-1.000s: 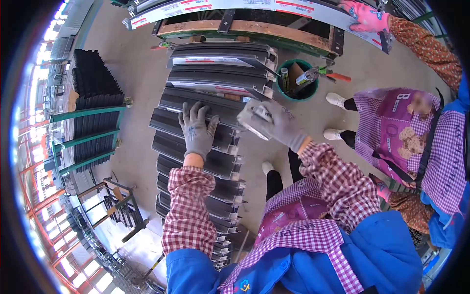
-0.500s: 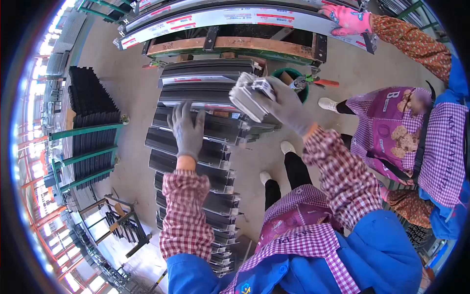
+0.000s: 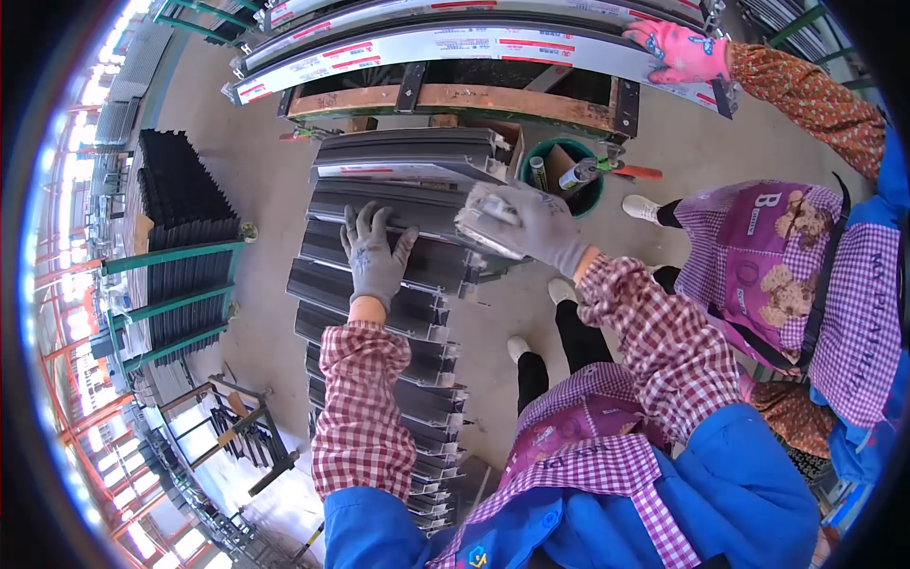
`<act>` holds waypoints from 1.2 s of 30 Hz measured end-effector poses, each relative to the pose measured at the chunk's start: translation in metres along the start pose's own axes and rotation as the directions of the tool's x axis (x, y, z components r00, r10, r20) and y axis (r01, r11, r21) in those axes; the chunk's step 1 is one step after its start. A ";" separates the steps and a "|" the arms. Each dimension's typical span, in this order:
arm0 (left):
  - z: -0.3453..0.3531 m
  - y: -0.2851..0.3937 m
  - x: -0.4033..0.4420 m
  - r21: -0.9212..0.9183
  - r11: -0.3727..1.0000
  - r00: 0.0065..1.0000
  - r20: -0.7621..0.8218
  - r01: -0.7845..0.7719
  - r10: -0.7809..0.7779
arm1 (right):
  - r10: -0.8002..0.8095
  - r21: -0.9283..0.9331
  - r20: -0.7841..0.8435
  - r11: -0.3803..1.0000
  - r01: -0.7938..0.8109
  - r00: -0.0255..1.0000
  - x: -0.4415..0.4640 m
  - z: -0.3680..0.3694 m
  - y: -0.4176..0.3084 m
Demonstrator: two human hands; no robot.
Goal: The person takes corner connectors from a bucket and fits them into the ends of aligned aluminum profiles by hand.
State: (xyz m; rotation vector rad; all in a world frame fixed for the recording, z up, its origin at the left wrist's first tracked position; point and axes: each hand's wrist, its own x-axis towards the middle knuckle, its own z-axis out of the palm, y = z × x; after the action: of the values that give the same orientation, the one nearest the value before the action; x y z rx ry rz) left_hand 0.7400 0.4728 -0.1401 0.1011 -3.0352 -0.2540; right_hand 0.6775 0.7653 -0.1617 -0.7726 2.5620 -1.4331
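My left hand [image 3: 375,258], in a grey glove, lies on the dark grey profiles with its fingers spread, holding nothing. These long profiles [image 3: 389,201] are laid side by side in a long stack in front of me, with pale cut ends facing right. My right hand [image 3: 547,226], also gloved in grey, is closed around a light-grey, rough-edged bundle [image 3: 490,211] over the right ends of the profiles. What kind of pieces make up the bundle I cannot make out. Part of it is hidden by my fingers.
A co-worker's pink-gloved hand [image 3: 684,52] rests on a white-labelled profile [image 3: 417,49] on a wooden-edged rack [image 3: 512,98]. A green bucket [image 3: 590,196] with tubes in it stands on the floor right of the stack. Dark profiles [image 3: 185,218] fill a green-barred rack at left.
My right hand has turned and lowered the bundle onto the profile ends, slightly left. My left hand stays on the profiles, its fingers spread wider. The view has shifted slightly.
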 end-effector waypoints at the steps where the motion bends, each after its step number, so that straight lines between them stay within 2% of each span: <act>1: 0.000 0.001 0.002 -0.002 1.000 1.000 -0.003 -0.002 0.002 | -0.075 -0.072 0.000 0.995 0.075 0.997 0.012 -0.019 -0.029; 2: -0.002 0.002 0.002 -0.005 1.000 1.000 0.000 -0.001 0.001 | -0.145 -0.141 0.011 0.979 0.145 0.989 0.017 -0.026 -0.047; 3: -0.002 0.003 0.000 -0.008 1.000 1.000 0.001 0.001 -0.001 | -0.121 -0.010 -0.132 0.993 0.120 0.984 0.010 -0.013 -0.041; 5: 0.000 0.002 -0.002 -0.019 1.000 1.000 -0.023 -0.008 0.008 | 0.026 0.167 -0.114 0.986 -0.007 0.993 -0.013 0.017 -0.025; 6: -0.001 0.002 0.000 -0.023 1.000 0.999 -0.037 -0.012 0.011 | 0.095 0.254 -0.095 0.965 -0.068 0.991 -0.012 0.019 -0.028; 7: -0.001 0.002 0.001 -0.018 1.000 1.000 -0.031 -0.007 0.006 | 0.147 0.207 0.113 0.964 -0.168 0.983 -0.011 0.015 -0.032; 10: -0.002 0.005 0.000 -0.012 1.000 1.000 -0.009 -0.002 0.002 | -0.058 0.166 -0.086 0.984 0.072 0.995 -0.019 0.019 -0.014; 13: -0.003 0.003 0.000 -0.007 1.000 1.000 -0.026 -0.010 0.010 | -0.043 0.019 0.085 0.999 0.042 0.995 -0.019 -0.003 0.000; 14: -0.002 0.002 0.000 -0.003 1.000 1.000 -0.029 -0.013 0.013 | -0.036 0.064 0.073 0.997 0.031 0.997 -0.016 -0.007 0.003; 16: 0.000 0.002 0.001 -0.007 1.000 1.000 -0.017 -0.018 0.018 | -0.002 0.164 0.059 0.986 -0.008 0.998 0.008 -0.032 -0.043; 17: -0.002 0.003 0.001 -0.014 1.000 1.000 -0.009 -0.018 0.018 | -0.137 0.135 -0.115 0.979 0.152 0.984 0.012 -0.019 -0.043; 20: -0.009 0.000 0.005 -0.015 0.999 0.999 0.013 -0.039 0.039 | -0.209 -0.039 -0.083 0.978 0.206 0.974 -0.009 0.011 -0.019; 21: -0.013 -0.001 0.007 -0.015 0.999 0.999 0.024 -0.041 0.042 | -0.047 0.059 0.024 0.997 0.046 0.999 -0.019 0.000 -0.015; 23: -0.018 -0.005 0.005 -0.032 0.999 0.998 0.035 -0.043 0.044 | 0.036 -0.031 0.123 0.999 -0.032 0.992 -0.036 -0.016 0.020; 24: -0.021 -0.006 0.017 -0.065 0.997 0.997 0.075 0.034 -0.029 | 0.074 -0.087 0.156 0.994 -0.061 0.985 -0.030 -0.023 0.035; 26: -0.029 -0.005 0.036 -0.119 0.971 0.967 0.179 0.207 -0.184 | 0.029 0.075 -0.006 0.997 -0.029 1.000 0.011 -0.050 0.017; 27: -0.031 -0.001 0.052 -0.113 0.978 0.979 0.125 0.177 -0.163 | 0.019 0.157 -0.084 0.988 -0.005 0.996 0.034 -0.062 0.004; 30: -0.012 0.019 0.104 -0.144 0.988 0.976 -0.214 -0.055 0.023 | 0.067 0.305 -0.060 0.951 -0.046 0.996 0.093 -0.072 -0.023; 32: 0.021 0.010 0.108 0.058 0.998 1.000 -0.004 0.017 -0.017 | 0.151 0.234 -0.048 0.963 -0.136 0.987 0.092 -0.030 0.028; 33: 0.025 0.005 0.109 0.041 0.999 1.000 -0.031 0.004 -0.003 | 0.188 0.196 -0.047 0.965 -0.176 0.981 0.093 -0.017 0.048; 36: 0.025 -0.001 0.110 0.008 1.000 1.000 0.019 0.004 -0.004 | 0.211 0.055 0.070 0.975 -0.215 0.975 0.088 -0.047 0.052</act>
State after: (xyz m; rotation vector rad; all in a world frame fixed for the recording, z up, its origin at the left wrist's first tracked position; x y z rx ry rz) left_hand 0.6288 0.4676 -0.1548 0.1058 -3.0551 -0.2448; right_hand 0.5666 0.7815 -0.1661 -0.5081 2.4521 -1.3909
